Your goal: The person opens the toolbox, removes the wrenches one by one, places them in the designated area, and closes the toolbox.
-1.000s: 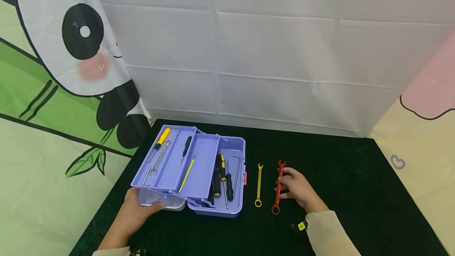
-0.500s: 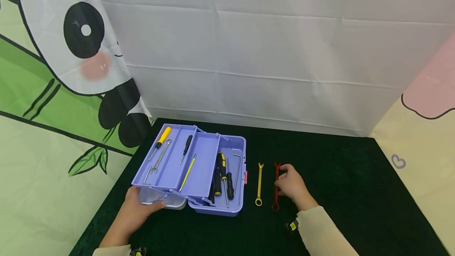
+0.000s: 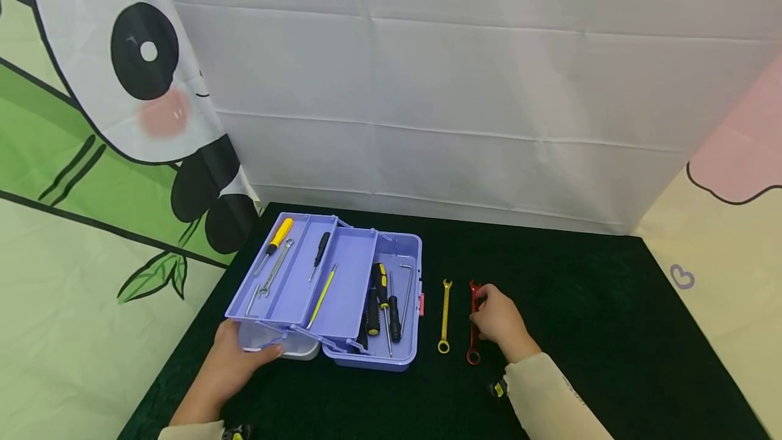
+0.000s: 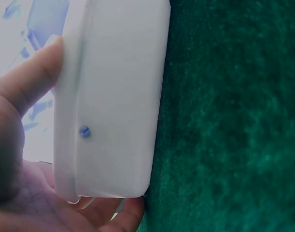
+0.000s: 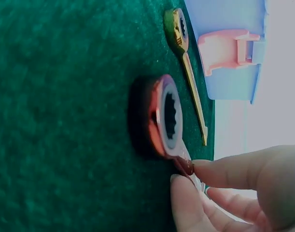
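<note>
My right hand (image 3: 497, 321) pinches the red metal combination wrench (image 3: 474, 340) by its shaft, on or barely above the dark green cloth-covered worktop (image 3: 586, 311). The wrench lies along this hand's left side, its long axis running away from me — ring end near, open end far — roughly parallel to the yellow metal wrench (image 3: 446, 318), which lies between it and the open lilac plastic toolbox (image 3: 347, 284). My left hand (image 3: 235, 367), farther off, grips the toolbox's translucent lid (image 3: 259, 338).
</note>
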Motion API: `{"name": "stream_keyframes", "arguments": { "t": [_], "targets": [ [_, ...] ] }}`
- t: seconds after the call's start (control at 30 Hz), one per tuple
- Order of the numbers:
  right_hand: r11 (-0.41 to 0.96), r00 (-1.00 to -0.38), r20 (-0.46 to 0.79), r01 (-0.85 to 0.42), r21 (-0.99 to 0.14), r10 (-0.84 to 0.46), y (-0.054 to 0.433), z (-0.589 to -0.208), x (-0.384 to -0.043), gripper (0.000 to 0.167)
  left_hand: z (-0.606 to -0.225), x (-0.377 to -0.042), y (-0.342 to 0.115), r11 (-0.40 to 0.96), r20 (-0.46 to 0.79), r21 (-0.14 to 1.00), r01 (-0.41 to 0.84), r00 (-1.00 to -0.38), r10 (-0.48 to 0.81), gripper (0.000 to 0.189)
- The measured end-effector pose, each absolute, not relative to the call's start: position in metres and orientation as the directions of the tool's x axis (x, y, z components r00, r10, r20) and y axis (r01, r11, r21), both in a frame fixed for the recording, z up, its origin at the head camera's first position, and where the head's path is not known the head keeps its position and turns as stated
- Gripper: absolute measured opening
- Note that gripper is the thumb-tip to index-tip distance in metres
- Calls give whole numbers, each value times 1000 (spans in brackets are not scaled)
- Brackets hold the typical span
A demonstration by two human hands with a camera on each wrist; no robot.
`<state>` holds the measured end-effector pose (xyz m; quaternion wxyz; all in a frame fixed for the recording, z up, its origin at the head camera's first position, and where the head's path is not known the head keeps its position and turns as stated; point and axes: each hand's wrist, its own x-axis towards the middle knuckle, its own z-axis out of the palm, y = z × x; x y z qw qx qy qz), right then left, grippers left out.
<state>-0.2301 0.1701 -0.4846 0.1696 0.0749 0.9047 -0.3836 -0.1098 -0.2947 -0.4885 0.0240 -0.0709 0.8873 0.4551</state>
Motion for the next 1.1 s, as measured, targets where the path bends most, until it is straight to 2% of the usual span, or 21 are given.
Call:
{"name": "stream_keyframes", "arguments": {
  "t": [0.2,0.4,0.57,0.7,1.1],
  "targets": [
    [767,-948,-317,213,-605,13,169,-483,-227,38,-489,-111,-296,566,-58,819,-96,-995,-84,103],
    [839,-959,-282,144,-525,-12,165,-469,-228,30,-487,-109,-295,573,-127,803,-168,-986,-111,111],
    [867,-968,-243,71,-493,-59,157,-448,-232,35,-487,-108,-294,574,-159,793,-203,-979,-127,115],
    [879,-971,-212,7,-477,-108,147,-432,-236,39,-488,-108,-294,575,-153,794,-195,-981,-122,115],
    [887,-939,-72,-290,-360,-336,103,-381,-247,33,-488,-109,-294,575,-154,794,-197,-980,-123,117]
  ]
}}
